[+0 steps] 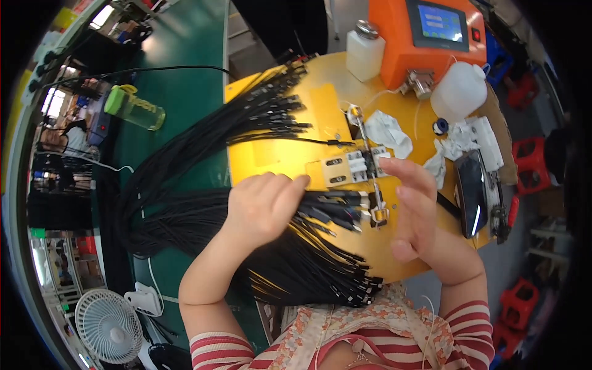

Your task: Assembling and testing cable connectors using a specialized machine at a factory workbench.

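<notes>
My left hand [262, 206] is closed around a bunch of black cables, with their metal-tipped ends [345, 206] sticking out to the right of my fist. Over the right part of the yellow work plate, my right hand [416, 209] is open, thumb and fingers apart and nothing visible between them. Between the hands sits a small metal fixture [348, 168] with a slim rod along its right side. A single black cable [296, 140] runs to the fixture's far end. More cables [320, 265] fan out below my left hand, and another bundle [259, 105] lies on the far left of the plate.
An orange machine with a screen [425, 46] stands at the back right, beside a pump bottle [365, 52] and a round white bottle [459, 92]. Crumpled white wipes [388, 132] and a dark phone [472, 194] lie right. A green-lidded bottle [135, 108] and fan [110, 327] are left.
</notes>
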Demonstrator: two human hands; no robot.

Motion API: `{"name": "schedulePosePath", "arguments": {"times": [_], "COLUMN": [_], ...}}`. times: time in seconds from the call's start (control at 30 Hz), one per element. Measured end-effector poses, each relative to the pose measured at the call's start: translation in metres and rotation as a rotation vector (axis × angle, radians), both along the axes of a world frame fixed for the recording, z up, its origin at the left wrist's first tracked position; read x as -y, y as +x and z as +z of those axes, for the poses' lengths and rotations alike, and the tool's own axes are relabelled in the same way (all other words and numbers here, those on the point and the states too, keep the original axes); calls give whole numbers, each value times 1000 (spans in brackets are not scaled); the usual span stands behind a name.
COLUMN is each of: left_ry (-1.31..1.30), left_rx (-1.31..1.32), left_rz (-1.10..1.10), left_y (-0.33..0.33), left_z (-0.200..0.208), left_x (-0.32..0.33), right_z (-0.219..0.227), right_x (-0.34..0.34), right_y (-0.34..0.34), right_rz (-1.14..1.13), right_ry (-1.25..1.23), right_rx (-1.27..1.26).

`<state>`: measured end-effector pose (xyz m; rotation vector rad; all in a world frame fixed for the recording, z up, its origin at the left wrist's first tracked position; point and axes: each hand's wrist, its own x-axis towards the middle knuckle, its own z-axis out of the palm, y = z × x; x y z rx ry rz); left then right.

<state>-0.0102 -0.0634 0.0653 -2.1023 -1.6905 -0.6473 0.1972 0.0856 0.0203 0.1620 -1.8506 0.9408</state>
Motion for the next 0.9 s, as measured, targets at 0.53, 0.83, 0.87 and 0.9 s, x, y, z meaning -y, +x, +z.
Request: {"name": "schedulePosePath", "arguments": {"times": [0.53, 0.83, 0.87, 0.9], "left_ry": [87, 145, 113, 82], "left_rx": [79, 184, 197, 210], "left_rz": [-191, -249, -262, -274], "left_y": [20, 20, 21, 21], "left_z": [-55, -64, -64, -63], "left_x": [-50, -52, -51, -50], "right_z": [12, 6, 6, 5], "right_x": [-43, -49, -47, -46], "right_y": [6, 6, 7, 8], "right_rz": [167, 86, 66, 46], "right_ry": [-115, 100, 120, 141], "right_rx": [505, 481, 501, 520]}}
